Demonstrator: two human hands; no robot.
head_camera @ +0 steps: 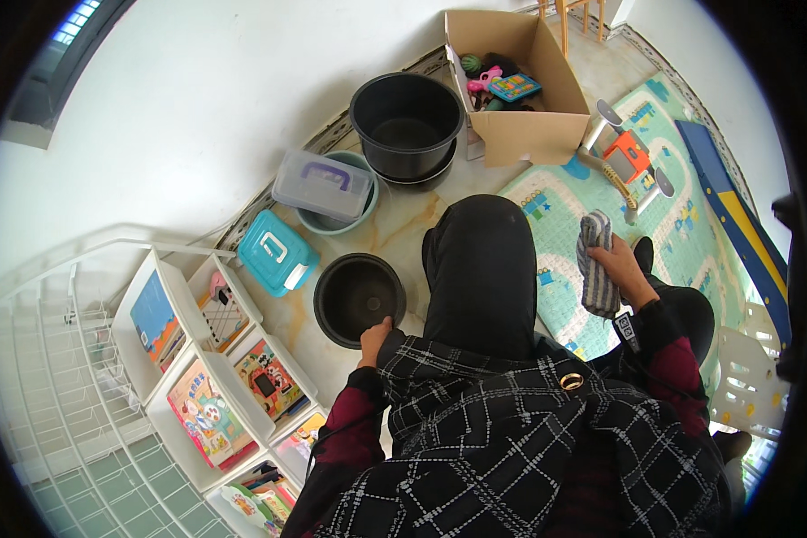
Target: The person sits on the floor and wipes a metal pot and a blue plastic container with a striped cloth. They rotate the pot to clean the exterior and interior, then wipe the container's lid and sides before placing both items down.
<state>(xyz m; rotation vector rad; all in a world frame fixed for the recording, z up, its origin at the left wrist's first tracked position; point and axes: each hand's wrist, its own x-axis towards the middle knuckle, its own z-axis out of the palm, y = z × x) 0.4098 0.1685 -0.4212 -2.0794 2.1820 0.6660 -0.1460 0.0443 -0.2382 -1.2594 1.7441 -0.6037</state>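
A small black round tub [358, 296] stands on the marble-look floor, its mouth facing up. My left hand [375, 338] grips its near rim, with the fingertips over the edge. In my right hand [622, 265] is a folded grey-and-white striped cloth [595, 272], held off to the right above the play mat. Left of the small tub lies a turquoise lidded box [276, 250] with a white handle. A clear plastic case [323, 185] with a purple handle rests on a pale green basin [370, 218]. Larger black tubs [407, 121] are stacked beyond.
An open cardboard box [534, 134] holds toys at the back. White bins [208, 356] of children's books line the left, beside a white wire rack [74, 376]. At right, a patterned play mat [558, 222] carries a grey-and-orange toy frame [619, 165]. A blue-and-yellow panel [733, 208] leans by the wall.
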